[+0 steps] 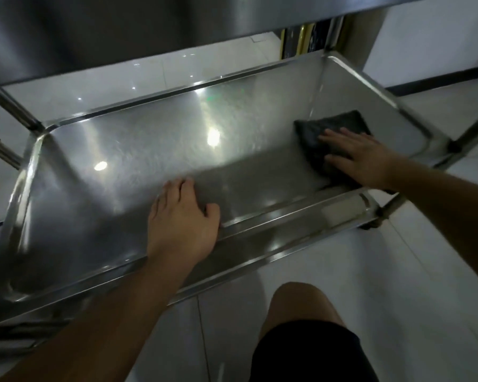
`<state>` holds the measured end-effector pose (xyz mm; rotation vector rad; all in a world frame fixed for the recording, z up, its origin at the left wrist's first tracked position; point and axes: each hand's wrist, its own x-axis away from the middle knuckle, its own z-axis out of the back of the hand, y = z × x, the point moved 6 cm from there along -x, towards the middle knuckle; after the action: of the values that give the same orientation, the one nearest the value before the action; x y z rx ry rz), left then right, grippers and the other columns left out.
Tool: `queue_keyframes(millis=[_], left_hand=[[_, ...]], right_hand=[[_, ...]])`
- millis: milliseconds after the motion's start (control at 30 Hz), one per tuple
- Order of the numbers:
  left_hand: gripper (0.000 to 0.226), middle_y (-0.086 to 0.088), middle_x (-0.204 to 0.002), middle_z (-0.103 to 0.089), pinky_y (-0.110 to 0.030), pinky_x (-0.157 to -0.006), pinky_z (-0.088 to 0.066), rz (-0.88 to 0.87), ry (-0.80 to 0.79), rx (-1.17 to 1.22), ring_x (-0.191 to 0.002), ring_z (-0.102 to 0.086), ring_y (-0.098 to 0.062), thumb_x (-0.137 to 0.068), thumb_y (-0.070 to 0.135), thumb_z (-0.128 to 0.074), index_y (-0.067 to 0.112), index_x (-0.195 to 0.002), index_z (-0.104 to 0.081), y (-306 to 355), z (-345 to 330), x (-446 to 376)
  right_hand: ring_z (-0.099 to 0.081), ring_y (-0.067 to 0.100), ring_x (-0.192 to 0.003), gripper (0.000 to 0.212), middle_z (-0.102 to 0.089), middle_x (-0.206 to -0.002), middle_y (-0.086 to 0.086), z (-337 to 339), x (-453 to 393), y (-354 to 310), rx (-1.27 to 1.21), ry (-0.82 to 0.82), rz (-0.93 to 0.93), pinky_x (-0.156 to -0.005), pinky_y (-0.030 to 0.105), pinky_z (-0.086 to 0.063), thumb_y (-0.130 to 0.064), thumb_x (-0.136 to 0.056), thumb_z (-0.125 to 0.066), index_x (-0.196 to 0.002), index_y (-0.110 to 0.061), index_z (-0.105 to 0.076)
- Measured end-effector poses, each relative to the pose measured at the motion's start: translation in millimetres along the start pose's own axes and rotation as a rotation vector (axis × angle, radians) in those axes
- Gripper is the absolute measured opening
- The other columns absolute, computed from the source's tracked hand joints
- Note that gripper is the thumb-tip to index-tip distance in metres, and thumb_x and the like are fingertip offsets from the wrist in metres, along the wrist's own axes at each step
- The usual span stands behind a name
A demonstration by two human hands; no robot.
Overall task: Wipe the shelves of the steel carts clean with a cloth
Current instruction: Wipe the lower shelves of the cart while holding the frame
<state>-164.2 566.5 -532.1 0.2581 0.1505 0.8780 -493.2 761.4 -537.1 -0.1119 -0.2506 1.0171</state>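
Observation:
A steel cart's lower shelf [138, 150], a shallow tray with raised rims, fills the middle of the head view. A dark folded cloth [331, 128] lies flat at the shelf's right end. My right hand [359, 158] presses on the cloth with straight, spread fingers. My left hand [181, 219] reaches over the near rim and rests on the shelf floor, fingers loosely bent, holding nothing. The cloth's near part is hidden under my right hand.
The cart's upper shelf [122, 31] overhangs at the top of the view. Steel corner posts [14, 111] stand at the cart's corners, with another steel frame at the far left. Glossy white floor tiles [398, 285] surround the cart. My knee [301, 312] is close below the near rim.

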Motion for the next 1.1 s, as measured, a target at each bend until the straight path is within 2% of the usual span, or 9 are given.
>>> queue_keyframes(millis=[100,200,267,367,567,767,933,1000,1100], left_hand=[[0.063,-0.010,-0.161,-0.040,-0.049,-0.126,-0.026,0.003,-0.014,0.003,-0.153,-0.032,-0.031,-0.099,0.045,-0.046,0.016,-0.155,-0.041,2.9,2.6,2.7],[0.064,-0.010,-0.163,-0.038,-0.048,-0.126,-0.026,0.011,-0.032,-0.010,-0.153,-0.031,-0.030,-0.100,0.045,-0.045,0.016,-0.156,-0.039,5.1,4.7,3.4],[0.063,-0.010,-0.162,-0.039,-0.048,-0.126,-0.026,0.015,-0.030,-0.008,-0.153,-0.032,-0.030,-0.100,0.045,-0.044,0.015,-0.156,-0.040,5.6,5.1,3.2],[0.064,-0.011,-0.164,-0.037,-0.048,-0.126,-0.023,0.009,-0.025,0.007,-0.154,-0.030,-0.030,-0.100,0.043,-0.043,0.013,-0.157,-0.038,6.9,3.9,4.8],[0.071,-0.015,-0.171,-0.027,-0.046,-0.131,-0.013,-0.030,-0.032,0.016,-0.159,-0.019,-0.031,-0.102,0.043,-0.040,0.008,-0.163,-0.030,5.2,5.2,7.1],[0.075,-0.017,-0.173,-0.019,-0.047,-0.131,-0.008,-0.062,-0.078,0.017,-0.160,-0.014,-0.032,-0.105,0.045,-0.036,0.005,-0.166,-0.019,0.3,4.2,4.0],[0.077,-0.015,-0.175,-0.013,-0.048,-0.132,-0.004,-0.068,-0.098,0.054,-0.162,-0.007,-0.032,-0.105,0.047,-0.033,0.006,-0.167,-0.014,-1.2,-0.5,0.2],[0.076,-0.014,-0.176,-0.011,-0.048,-0.132,-0.003,-0.072,-0.101,0.066,-0.162,-0.005,-0.033,-0.106,0.046,-0.032,0.006,-0.168,-0.012,-1.7,-3.7,-2.5],[0.076,-0.011,-0.176,-0.010,-0.047,-0.131,-0.002,-0.070,-0.111,0.091,-0.163,-0.003,-0.032,-0.105,0.045,-0.033,0.008,-0.168,-0.013,-4.0,-5.8,-3.8]], right_hand=[[-0.002,0.029,-0.159,0.069,-0.001,-0.174,-0.002,10.6,15.4,97.6,0.181,0.009,-0.366,-0.126,0.059,-0.008,-0.067,-0.100,-0.025,-0.162,-0.040,-0.013],[-0.006,0.035,-0.158,0.097,-0.010,-0.173,0.007,14.2,24.2,127.6,0.023,0.149,-0.673,-0.125,0.059,-0.006,-0.091,-0.083,-0.007,-0.163,-0.036,-0.011],[-0.012,0.036,-0.157,0.111,-0.017,-0.171,0.010,7.2,23.1,107.9,-0.019,0.228,-0.747,-0.124,0.059,-0.009,-0.098,-0.074,0.003,-0.162,-0.034,-0.017],[-0.021,0.035,-0.155,0.114,-0.023,-0.169,0.011,-9.7,27.4,52.8,-0.006,0.271,-0.658,-0.123,0.057,-0.014,-0.099,-0.075,0.003,-0.161,-0.029,-0.021],[-0.015,0.025,-0.158,0.107,-0.019,-0.171,0.004,-37.6,55.8,-98.4,0.025,0.252,-0.303,-0.127,0.049,-0.012,-0.098,-0.081,-0.009,-0.163,-0.030,-0.023],[0.003,0.015,-0.159,0.110,-0.001,-0.173,-0.007,-53.7,71.6,-191.5,0.056,0.068,0.005,-0.126,0.042,0.006,-0.101,-0.074,-0.022,-0.164,-0.039,-0.008],[-0.009,0.013,-0.158,0.082,-0.017,-0.170,-0.012,-47.7,74.9,-208.8,0.002,0.052,0.092,-0.129,0.046,-0.010,-0.066,-0.091,-0.060,-0.160,-0.043,-0.022],[-0.019,0.015,-0.156,0.074,-0.028,-0.167,-0.012,-47.6,77.8,-215.0,-0.029,0.097,0.109,-0.128,0.044,-0.015,-0.050,-0.093,-0.069,-0.158,-0.039,-0.034],[-0.029,0.016,-0.153,0.066,-0.039,-0.162,-0.010,-45.5,84.3,-222.1,-0.060,0.140,0.117,-0.123,0.034,-0.013,-0.035,-0.093,-0.073,-0.153,-0.034,-0.045]])
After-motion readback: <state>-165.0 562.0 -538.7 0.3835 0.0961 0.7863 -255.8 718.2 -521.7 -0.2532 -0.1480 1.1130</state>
